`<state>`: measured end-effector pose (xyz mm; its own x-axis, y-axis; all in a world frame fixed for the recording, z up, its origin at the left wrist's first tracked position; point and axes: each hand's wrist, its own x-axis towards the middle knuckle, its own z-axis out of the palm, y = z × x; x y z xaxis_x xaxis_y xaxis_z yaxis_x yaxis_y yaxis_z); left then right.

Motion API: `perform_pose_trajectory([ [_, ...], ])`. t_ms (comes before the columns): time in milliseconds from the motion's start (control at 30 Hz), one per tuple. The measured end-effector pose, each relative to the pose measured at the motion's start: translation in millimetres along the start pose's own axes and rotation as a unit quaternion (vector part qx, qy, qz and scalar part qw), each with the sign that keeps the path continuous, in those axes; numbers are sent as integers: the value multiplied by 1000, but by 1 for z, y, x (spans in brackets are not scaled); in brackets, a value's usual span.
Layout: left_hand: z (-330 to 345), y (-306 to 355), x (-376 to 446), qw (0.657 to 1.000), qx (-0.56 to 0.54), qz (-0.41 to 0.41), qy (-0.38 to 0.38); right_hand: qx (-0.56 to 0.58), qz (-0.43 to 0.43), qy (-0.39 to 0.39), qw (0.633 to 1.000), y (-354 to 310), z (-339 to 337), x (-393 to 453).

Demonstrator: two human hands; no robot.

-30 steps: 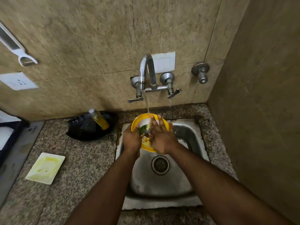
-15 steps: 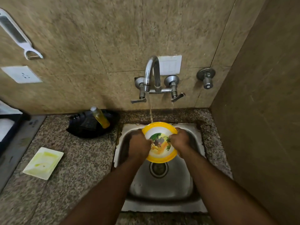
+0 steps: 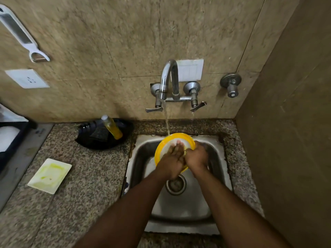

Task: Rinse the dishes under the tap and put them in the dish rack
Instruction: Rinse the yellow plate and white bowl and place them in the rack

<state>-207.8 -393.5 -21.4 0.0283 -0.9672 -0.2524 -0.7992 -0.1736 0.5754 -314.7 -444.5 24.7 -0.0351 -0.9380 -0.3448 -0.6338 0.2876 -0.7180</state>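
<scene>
Yellow-rimmed plate (image 3: 162,149) under tap stream (image 3: 166,120), left hand (image 3: 172,161) flat on face, right hand (image 3: 197,156) gripping right rim; sink (image 3: 141,158) walls close around.

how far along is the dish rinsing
Done: nothing visibly racked. In hand: the right hand grips the yellow-rimmed round plate under the steel tap's stream; the left hand lies flat on its face. Left: racking it, and the white square dish.

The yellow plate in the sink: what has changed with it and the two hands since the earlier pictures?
Half a second ago both hands held the plate by its rim. Now the left hand lies flat, rubbing its face, while the right hand alone grips the right edge. The tap still runs onto the plate over the sink.
</scene>
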Motion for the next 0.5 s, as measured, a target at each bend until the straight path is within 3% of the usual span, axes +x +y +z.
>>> perform_pose_trajectory([
  [100, 0, -2, 3, 995, 80, -30, -46, -7, -7, 37, 999, -1, 3, -7],
  [267, 11, 11, -6, 989, 67, -121, -50, 2, -43, 73, 996, -11, 2, -11],
  [400, -9, 12, -20, 996, -83, -31, 11, 30, -33, 87, 995, -25, -8, 5],
  [500, -21, -3, -21, 997, -73, -8, 11, 32, -41, 58, 997, -36, -9, 1],
])
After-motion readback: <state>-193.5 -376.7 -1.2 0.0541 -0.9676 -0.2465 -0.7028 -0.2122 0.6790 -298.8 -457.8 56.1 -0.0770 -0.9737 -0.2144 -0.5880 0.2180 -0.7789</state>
